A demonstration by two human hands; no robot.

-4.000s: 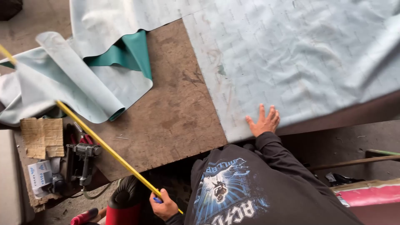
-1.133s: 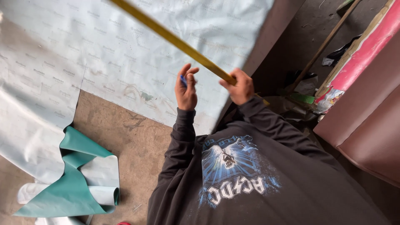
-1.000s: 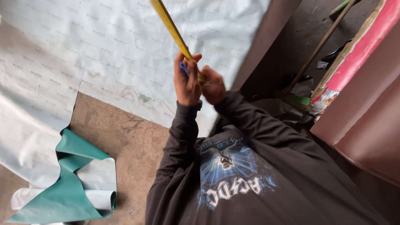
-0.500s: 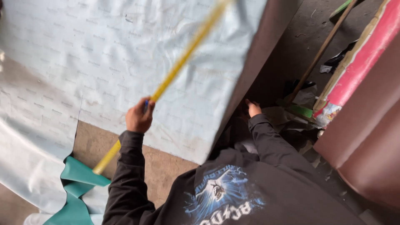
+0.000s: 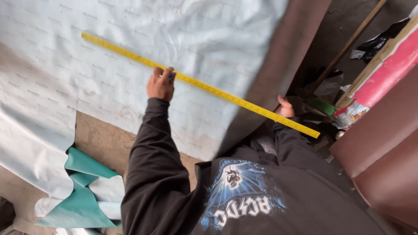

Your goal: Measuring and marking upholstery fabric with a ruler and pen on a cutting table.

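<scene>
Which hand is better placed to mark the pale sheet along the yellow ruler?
Probably left. The left hand holds a small blue pen-like thing against the yellow ruler, over the pale sheet. The right hand only grips the ruler beyond the sheet's edge.

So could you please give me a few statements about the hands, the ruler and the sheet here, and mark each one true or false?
1. The yellow ruler lies slantwise across the pale sheet. True.
2. The left hand rests on the ruler, with something blue at its fingers. True.
3. The right hand is raised high above the sheet. False: it is low at the ruler's near end, beside the sheet's edge.
4. The ruler ends within the sheet. False: its near end juts past the sheet's edge.
5. A green fold shows where the sheet is turned over at lower left. True.
</scene>
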